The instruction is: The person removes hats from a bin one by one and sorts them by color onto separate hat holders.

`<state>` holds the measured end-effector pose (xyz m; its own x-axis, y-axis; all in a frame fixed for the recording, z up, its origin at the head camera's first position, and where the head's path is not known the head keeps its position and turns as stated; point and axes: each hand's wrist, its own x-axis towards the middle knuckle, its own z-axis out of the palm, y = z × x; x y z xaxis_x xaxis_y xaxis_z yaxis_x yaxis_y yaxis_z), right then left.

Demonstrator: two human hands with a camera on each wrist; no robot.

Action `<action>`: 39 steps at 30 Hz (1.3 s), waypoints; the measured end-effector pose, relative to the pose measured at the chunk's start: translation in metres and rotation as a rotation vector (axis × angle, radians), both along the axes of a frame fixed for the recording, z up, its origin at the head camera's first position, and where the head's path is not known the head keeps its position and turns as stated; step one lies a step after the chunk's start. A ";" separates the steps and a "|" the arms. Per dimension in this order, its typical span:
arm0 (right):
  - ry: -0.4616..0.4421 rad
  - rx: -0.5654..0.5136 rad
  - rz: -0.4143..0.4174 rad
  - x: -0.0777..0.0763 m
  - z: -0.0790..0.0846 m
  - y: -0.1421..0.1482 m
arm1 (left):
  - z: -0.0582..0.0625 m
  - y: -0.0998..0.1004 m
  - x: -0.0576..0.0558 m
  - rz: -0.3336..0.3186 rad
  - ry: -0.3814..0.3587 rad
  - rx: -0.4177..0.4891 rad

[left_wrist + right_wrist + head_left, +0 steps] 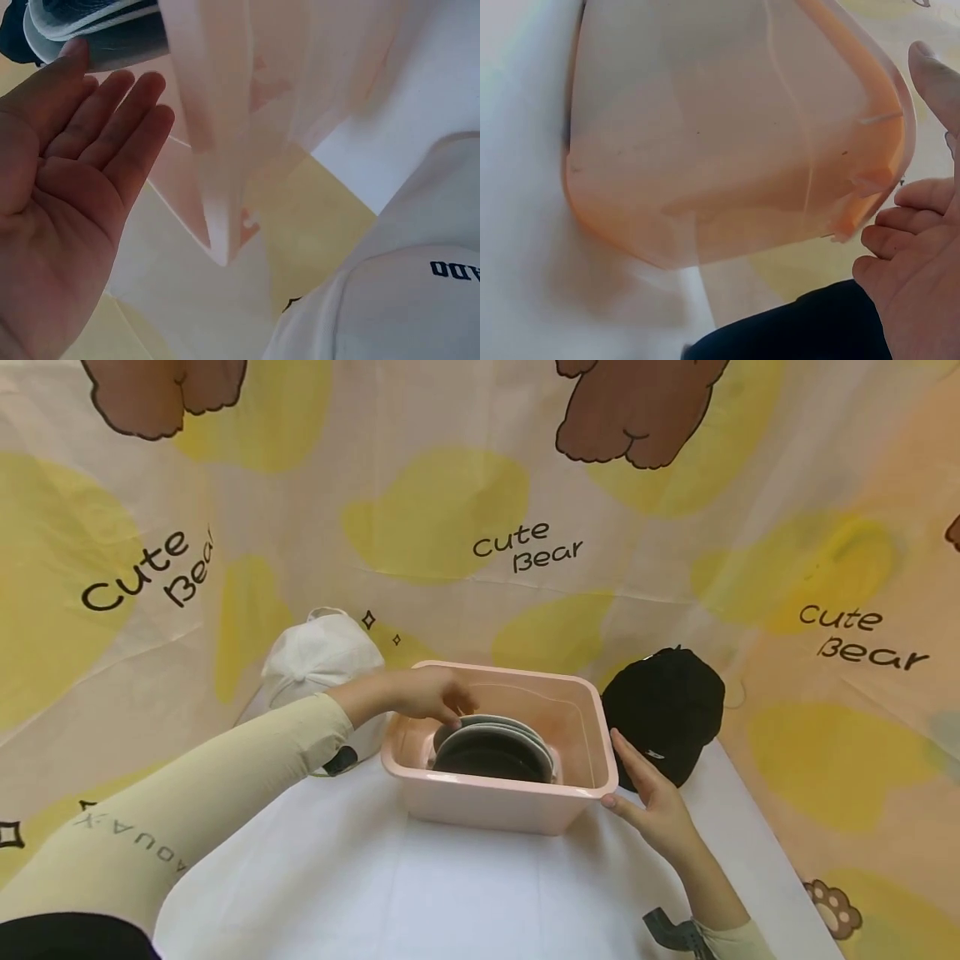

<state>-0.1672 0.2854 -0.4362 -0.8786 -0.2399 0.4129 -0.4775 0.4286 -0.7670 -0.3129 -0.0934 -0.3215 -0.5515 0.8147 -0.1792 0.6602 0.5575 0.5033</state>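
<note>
A pink plastic bin (pixel 480 806) stands on the white table. Inside it, several dark curved pieces (pixel 495 756) with pale grey edges lean nested together; their kind is not clear. My left hand (pixel 431 693) reaches over the bin's left end, its thumb at the edge of the rearmost piece. In the left wrist view, the other fingers of the left hand (pixel 82 165) extend loosely beside the thumb. My right hand (pixel 656 802) is at the bin's right end, thumb by the front corner and fingers along the side. Its fingers (pixel 907 225) are spread near the rim in the right wrist view.
A white cap (pixel 322 647) stands left of the bin, partly behind my left forearm. Close against the bin's right side sits a black cap (pixel 667 710). Behind everything hangs a printed cloth (pixel 420 527) with bears and lettering. White tabletop (pixel 450 893) extends in front.
</note>
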 end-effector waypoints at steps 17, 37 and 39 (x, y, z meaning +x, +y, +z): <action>-0.009 -0.075 -0.056 0.001 -0.009 -0.009 | -0.002 0.021 -0.001 0.213 0.135 0.025; -0.059 -0.086 -0.083 -0.001 -0.006 -0.008 | 0.048 0.006 -0.001 0.411 0.220 0.268; -0.060 -0.088 -0.078 0.000 -0.006 -0.009 | 0.054 0.004 0.003 0.420 0.212 0.279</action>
